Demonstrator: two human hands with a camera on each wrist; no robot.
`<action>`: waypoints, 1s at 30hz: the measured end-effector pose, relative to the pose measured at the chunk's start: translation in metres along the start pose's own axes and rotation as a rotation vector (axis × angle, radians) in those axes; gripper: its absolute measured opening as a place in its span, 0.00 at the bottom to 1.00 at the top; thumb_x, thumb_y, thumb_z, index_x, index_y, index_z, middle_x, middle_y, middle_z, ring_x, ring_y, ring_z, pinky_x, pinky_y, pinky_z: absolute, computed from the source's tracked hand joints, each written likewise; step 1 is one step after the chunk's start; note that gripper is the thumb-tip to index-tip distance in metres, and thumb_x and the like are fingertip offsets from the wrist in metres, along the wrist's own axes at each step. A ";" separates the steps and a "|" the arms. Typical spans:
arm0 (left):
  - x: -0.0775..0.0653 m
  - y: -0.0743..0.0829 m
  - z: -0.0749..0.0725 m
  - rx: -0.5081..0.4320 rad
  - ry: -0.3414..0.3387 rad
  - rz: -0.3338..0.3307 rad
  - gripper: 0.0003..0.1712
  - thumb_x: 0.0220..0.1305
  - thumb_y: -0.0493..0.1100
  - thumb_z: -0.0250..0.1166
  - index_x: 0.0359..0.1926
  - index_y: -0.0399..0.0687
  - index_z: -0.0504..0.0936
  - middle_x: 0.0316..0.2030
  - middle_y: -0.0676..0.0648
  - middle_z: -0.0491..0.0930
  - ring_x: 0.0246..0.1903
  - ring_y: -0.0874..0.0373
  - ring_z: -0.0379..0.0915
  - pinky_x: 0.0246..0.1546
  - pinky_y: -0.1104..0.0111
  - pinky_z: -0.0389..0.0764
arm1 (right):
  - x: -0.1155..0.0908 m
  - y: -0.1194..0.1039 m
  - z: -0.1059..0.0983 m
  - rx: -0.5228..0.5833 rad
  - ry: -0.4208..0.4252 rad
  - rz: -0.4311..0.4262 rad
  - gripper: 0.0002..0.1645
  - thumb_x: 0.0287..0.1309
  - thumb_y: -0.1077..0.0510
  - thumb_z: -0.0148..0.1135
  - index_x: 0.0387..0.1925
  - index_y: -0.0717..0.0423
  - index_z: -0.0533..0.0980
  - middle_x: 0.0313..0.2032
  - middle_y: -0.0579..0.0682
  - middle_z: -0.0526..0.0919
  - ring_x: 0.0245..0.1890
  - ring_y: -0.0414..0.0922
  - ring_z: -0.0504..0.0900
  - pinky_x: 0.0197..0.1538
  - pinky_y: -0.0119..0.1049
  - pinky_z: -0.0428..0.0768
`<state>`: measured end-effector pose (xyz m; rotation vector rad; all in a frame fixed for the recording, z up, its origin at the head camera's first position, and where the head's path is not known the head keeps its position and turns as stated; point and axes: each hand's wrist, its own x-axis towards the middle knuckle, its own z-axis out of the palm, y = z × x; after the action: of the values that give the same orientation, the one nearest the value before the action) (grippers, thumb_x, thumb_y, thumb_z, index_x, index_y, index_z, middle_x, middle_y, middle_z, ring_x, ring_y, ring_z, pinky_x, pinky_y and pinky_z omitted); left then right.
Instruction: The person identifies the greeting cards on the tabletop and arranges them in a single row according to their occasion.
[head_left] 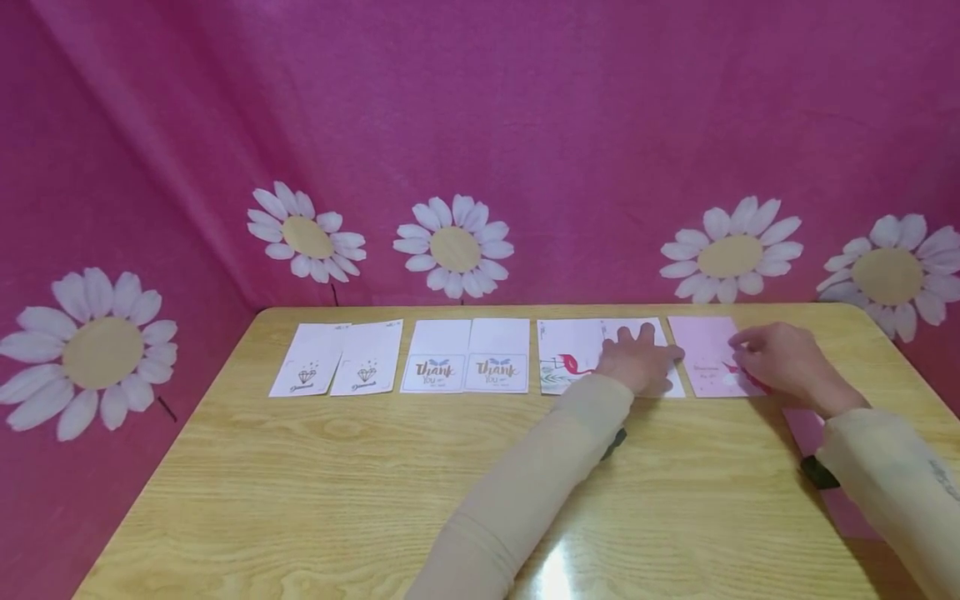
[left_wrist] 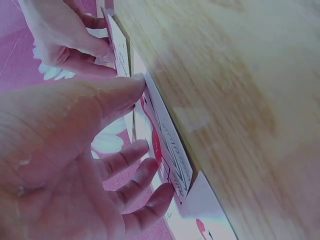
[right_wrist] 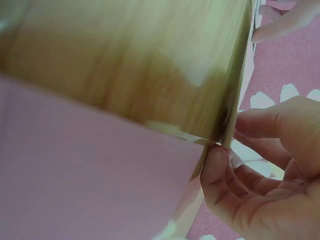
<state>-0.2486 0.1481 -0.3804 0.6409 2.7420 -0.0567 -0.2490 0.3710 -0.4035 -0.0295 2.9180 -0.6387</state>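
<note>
My left hand (head_left: 637,362) rests on the second of two white cards with a red flamingo print, fingers spread. In the left wrist view its fingertips touch the flamingo card (left_wrist: 162,132), the thumb at one edge. My right hand (head_left: 776,362) pinches the right edge of a pink card (head_left: 701,350) with small print and a white and red picture near its bottom. From the right wrist, thumb and fingers (right_wrist: 217,165) close on that card's edge. The first flamingo card (head_left: 566,342) lies partly under my left forearm and hand.
Two white diamond-print cards (head_left: 367,367) and two "Thank You" cards (head_left: 438,367) continue the row to the left along the wooden table's (head_left: 300,492) back edge. More pink card (head_left: 851,512) lies under my right forearm. A pink daisy-patterned cloth (head_left: 570,167) hangs behind.
</note>
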 end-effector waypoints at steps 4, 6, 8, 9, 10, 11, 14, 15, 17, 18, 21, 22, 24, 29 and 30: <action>0.000 0.001 0.002 0.011 0.015 0.015 0.33 0.74 0.64 0.56 0.74 0.93 0.55 0.73 0.61 0.57 0.67 0.59 0.58 0.67 0.64 0.67 | -0.002 0.005 -0.001 -0.004 0.019 -0.016 0.27 0.67 0.55 0.61 0.59 0.72 0.75 0.50 0.75 0.81 0.33 0.50 0.77 0.32 0.36 0.74; -0.001 0.000 0.003 0.002 0.031 0.029 0.34 0.73 0.63 0.57 0.75 0.91 0.56 0.73 0.61 0.59 0.67 0.59 0.59 0.67 0.64 0.67 | -0.004 0.006 -0.002 0.017 0.014 -0.008 0.30 0.68 0.53 0.61 0.61 0.72 0.74 0.50 0.74 0.80 0.33 0.50 0.78 0.32 0.36 0.74; -0.001 0.000 0.003 -0.009 0.045 0.042 0.35 0.73 0.63 0.58 0.75 0.89 0.56 0.73 0.60 0.59 0.67 0.59 0.60 0.68 0.63 0.67 | -0.005 0.007 -0.004 0.044 0.004 0.017 0.32 0.69 0.50 0.61 0.63 0.71 0.72 0.52 0.74 0.79 0.34 0.50 0.78 0.32 0.35 0.76; -0.001 -0.001 0.003 -0.013 0.048 0.046 0.35 0.73 0.63 0.58 0.76 0.88 0.56 0.73 0.60 0.60 0.67 0.59 0.60 0.69 0.63 0.67 | -0.006 0.007 -0.005 0.055 0.001 0.028 0.33 0.69 0.49 0.60 0.63 0.71 0.71 0.52 0.75 0.78 0.35 0.51 0.78 0.32 0.35 0.76; -0.001 -0.002 0.003 -0.016 0.055 0.052 0.35 0.73 0.62 0.58 0.76 0.87 0.56 0.73 0.60 0.60 0.67 0.59 0.60 0.69 0.63 0.67 | -0.006 0.007 -0.005 0.063 0.000 0.036 0.33 0.69 0.48 0.60 0.64 0.70 0.71 0.53 0.75 0.78 0.36 0.52 0.78 0.32 0.35 0.77; 0.000 -0.002 0.003 -0.018 0.061 0.055 0.35 0.73 0.62 0.58 0.76 0.86 0.56 0.73 0.60 0.60 0.67 0.59 0.61 0.69 0.63 0.67 | -0.007 0.008 -0.006 0.069 0.000 0.043 0.34 0.69 0.48 0.60 0.64 0.70 0.70 0.54 0.75 0.78 0.37 0.53 0.78 0.32 0.35 0.77; 0.000 -0.004 0.003 -0.014 0.074 0.059 0.34 0.74 0.61 0.58 0.76 0.86 0.57 0.72 0.60 0.62 0.66 0.59 0.62 0.69 0.62 0.68 | -0.008 0.009 -0.008 0.068 0.009 0.048 0.36 0.69 0.45 0.60 0.65 0.70 0.70 0.55 0.76 0.77 0.41 0.57 0.78 0.36 0.40 0.79; 0.001 -0.005 0.003 -0.012 0.078 0.059 0.33 0.74 0.61 0.57 0.75 0.86 0.58 0.71 0.61 0.63 0.65 0.60 0.62 0.69 0.61 0.67 | -0.009 0.010 -0.008 0.065 0.009 0.049 0.36 0.69 0.45 0.60 0.65 0.69 0.70 0.55 0.76 0.77 0.43 0.59 0.78 0.38 0.43 0.80; 0.001 -0.006 0.003 -0.012 0.096 0.067 0.32 0.74 0.60 0.57 0.75 0.85 0.60 0.70 0.60 0.64 0.65 0.59 0.63 0.70 0.59 0.67 | -0.011 0.012 -0.010 0.054 0.008 0.056 0.38 0.69 0.42 0.59 0.65 0.69 0.70 0.56 0.76 0.76 0.48 0.63 0.77 0.43 0.51 0.81; 0.002 -0.006 0.003 -0.016 0.106 0.070 0.31 0.74 0.59 0.58 0.74 0.85 0.61 0.70 0.60 0.65 0.64 0.59 0.64 0.70 0.58 0.67 | -0.013 0.013 -0.011 0.049 0.007 0.057 0.39 0.70 0.40 0.58 0.66 0.68 0.69 0.57 0.76 0.76 0.50 0.65 0.76 0.45 0.54 0.80; 0.003 -0.007 0.003 -0.035 0.137 0.086 0.30 0.74 0.58 0.58 0.73 0.83 0.64 0.68 0.60 0.68 0.63 0.59 0.65 0.70 0.57 0.67 | -0.019 0.017 -0.015 0.039 0.001 0.071 0.42 0.71 0.35 0.54 0.67 0.66 0.68 0.60 0.76 0.73 0.55 0.70 0.73 0.47 0.60 0.78; 0.002 -0.006 0.003 -0.052 0.150 0.098 0.29 0.74 0.58 0.58 0.73 0.83 0.65 0.67 0.60 0.68 0.62 0.59 0.66 0.70 0.57 0.67 | -0.021 0.018 -0.016 0.034 0.003 0.069 0.42 0.71 0.34 0.53 0.68 0.65 0.68 0.60 0.76 0.73 0.56 0.71 0.73 0.47 0.61 0.79; 0.002 -0.006 0.003 -0.103 0.173 0.124 0.28 0.74 0.56 0.58 0.72 0.81 0.66 0.65 0.61 0.70 0.61 0.60 0.67 0.67 0.60 0.69 | -0.026 0.021 -0.019 0.025 0.015 0.052 0.42 0.72 0.33 0.52 0.68 0.64 0.68 0.60 0.76 0.72 0.56 0.72 0.75 0.45 0.59 0.80; -0.002 0.000 0.004 -0.244 0.201 0.208 0.26 0.74 0.57 0.58 0.70 0.79 0.69 0.63 0.63 0.71 0.58 0.64 0.71 0.58 0.66 0.74 | -0.037 0.031 -0.024 0.044 0.073 -0.022 0.38 0.70 0.39 0.58 0.66 0.65 0.72 0.57 0.76 0.76 0.52 0.71 0.80 0.39 0.45 0.82; -0.004 0.002 0.004 -0.267 0.205 0.221 0.25 0.74 0.58 0.58 0.70 0.79 0.70 0.62 0.63 0.72 0.58 0.65 0.72 0.57 0.67 0.75 | -0.039 0.033 -0.024 0.051 0.089 -0.035 0.36 0.70 0.40 0.60 0.64 0.65 0.73 0.56 0.76 0.77 0.50 0.70 0.82 0.37 0.41 0.82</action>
<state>-0.2432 0.1476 -0.3825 0.9085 2.7787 0.4406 -0.2135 0.4129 -0.3894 -0.0467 2.9916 -0.7376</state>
